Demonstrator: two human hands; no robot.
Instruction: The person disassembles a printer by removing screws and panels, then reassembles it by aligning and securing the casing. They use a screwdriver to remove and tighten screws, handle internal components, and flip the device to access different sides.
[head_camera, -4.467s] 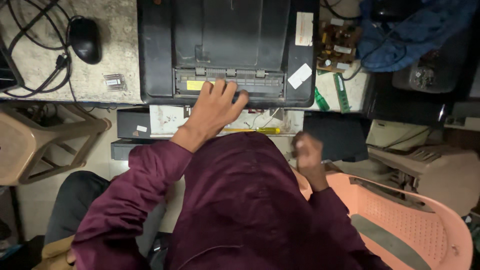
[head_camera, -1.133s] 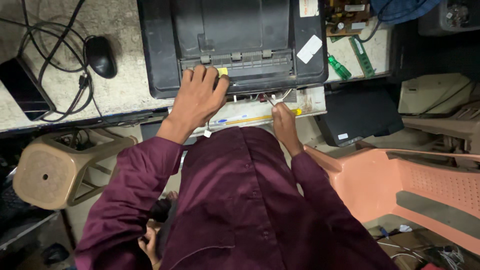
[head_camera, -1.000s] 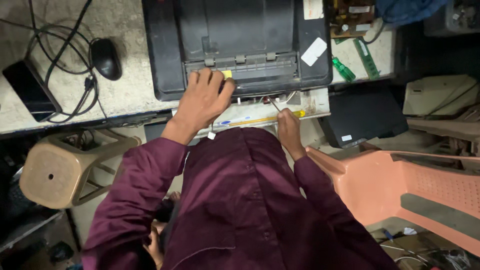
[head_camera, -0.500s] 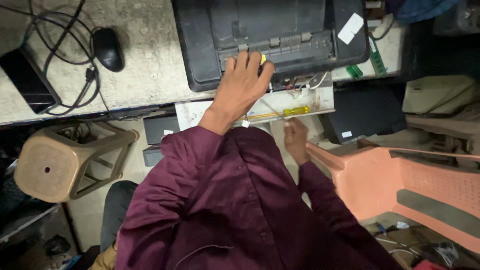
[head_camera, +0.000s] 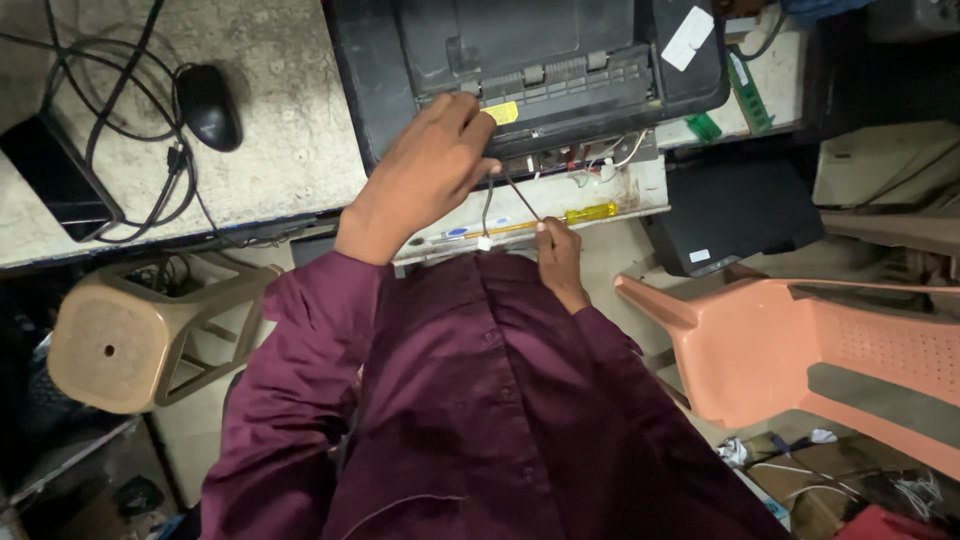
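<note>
Overhead, a large black plastic printer (head_camera: 530, 70) sits at the front edge of a worn grey stone desk (head_camera: 270, 150), its lower front opened over a pale tray. The left hand (head_camera: 425, 180) presses spread fingers on that front lip, pinching a thin dark wire (head_camera: 487, 205) with a white plug. The right hand (head_camera: 557, 250) is closed on the wire's other strand. This looks like wiring work inside the printer; the next move needs slack and a gentle pull. Room is tight: a salmon plastic chair (head_camera: 800, 350) sits close right, and a yellow-handled screwdriver (head_camera: 585, 213) lies just beside the right hand.
</note>
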